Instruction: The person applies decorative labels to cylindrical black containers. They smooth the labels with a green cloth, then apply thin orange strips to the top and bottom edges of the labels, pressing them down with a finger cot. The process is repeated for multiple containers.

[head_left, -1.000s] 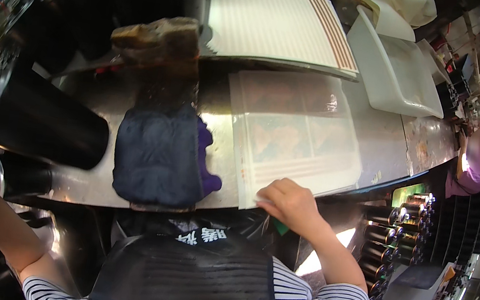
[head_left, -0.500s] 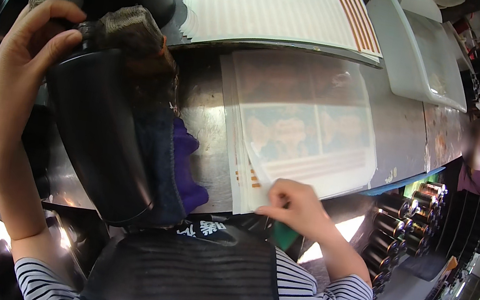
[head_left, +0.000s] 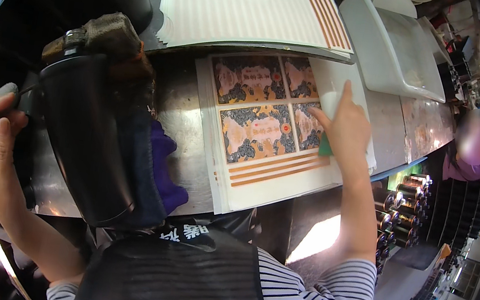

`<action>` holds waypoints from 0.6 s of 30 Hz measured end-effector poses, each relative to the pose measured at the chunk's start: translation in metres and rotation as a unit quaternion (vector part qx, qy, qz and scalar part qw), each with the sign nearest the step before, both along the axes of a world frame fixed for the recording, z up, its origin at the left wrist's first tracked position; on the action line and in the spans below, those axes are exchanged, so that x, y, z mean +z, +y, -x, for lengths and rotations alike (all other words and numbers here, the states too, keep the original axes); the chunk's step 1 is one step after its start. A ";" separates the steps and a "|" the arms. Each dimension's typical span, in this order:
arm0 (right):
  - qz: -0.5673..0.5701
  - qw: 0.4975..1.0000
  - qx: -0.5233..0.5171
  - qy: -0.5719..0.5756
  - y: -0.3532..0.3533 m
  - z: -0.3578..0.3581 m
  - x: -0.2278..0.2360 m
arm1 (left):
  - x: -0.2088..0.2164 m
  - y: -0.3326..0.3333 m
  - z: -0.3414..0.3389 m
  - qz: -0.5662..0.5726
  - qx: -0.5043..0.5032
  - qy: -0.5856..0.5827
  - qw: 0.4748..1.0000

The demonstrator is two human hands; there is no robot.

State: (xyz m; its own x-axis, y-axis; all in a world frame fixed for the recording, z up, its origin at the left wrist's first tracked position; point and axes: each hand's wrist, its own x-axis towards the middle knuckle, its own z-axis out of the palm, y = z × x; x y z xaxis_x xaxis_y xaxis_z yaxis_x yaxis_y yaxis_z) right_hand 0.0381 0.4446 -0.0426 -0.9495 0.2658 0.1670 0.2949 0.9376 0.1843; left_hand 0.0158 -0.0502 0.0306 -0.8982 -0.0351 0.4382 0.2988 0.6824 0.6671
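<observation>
My left hand (head_left: pixel 0 131) is at the far left, thumb and fingers around a small black cap-like piece (head_left: pixel 27 100). Beside it a black cylindrical bottle (head_left: pixel 92 135) leans, with a metal neck (head_left: pixel 73 41) showing at its top. On the metal table lies a stack of printed sheets (head_left: pixel 254 124), with dark and orange panels and copper stripes. My right hand (head_left: pixel 348 128) reaches over the stack's right part, index finger stretched and thumb apart, against a white sheet (head_left: pixel 336 87) turned back there. A green flat piece (head_left: pixel 325 146) shows under that hand, apparently held by its hidden fingers.
Behind lies a raised stack of striped sheets (head_left: pixel 242 6). A white plastic tub (head_left: pixel 399 62) stands back right. A cloth-wrapped block (head_left: pixel 108 39) and purple cloth (head_left: pixel 167 167) touch the bottle. Several spools (head_left: pixel 407 201) stand right, near a person (head_left: pixel 473 149) in purple.
My left hand has moved away from the bottle top with the black piece, baring the metal neck. My right hand has swept up and right, and the top sheet is turned back, uncovering the print.
</observation>
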 end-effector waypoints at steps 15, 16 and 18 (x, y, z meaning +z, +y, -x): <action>0.407 0.857 0.270 -0.164 -0.007 -0.035 0.147 | -0.025 0.005 -0.022 -0.175 0.004 -0.095 0.980; 0.458 0.786 0.343 -0.233 -0.024 -0.015 0.138 | -0.024 0.007 -0.023 -0.177 0.007 -0.101 0.979; 0.451 0.743 0.388 -0.308 -0.008 0.030 0.118 | -0.023 0.006 -0.024 -0.177 -0.004 -0.110 0.978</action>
State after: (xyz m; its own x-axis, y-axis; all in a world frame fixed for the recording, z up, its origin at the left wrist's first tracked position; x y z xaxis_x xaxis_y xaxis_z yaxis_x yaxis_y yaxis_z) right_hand 0.0081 0.4367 0.0753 -0.6987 -0.6599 -0.2763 -0.2782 0.6064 -0.7449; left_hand 0.0402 -0.0438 0.0076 -0.9704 -0.1428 0.1948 0.1247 0.3948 0.9103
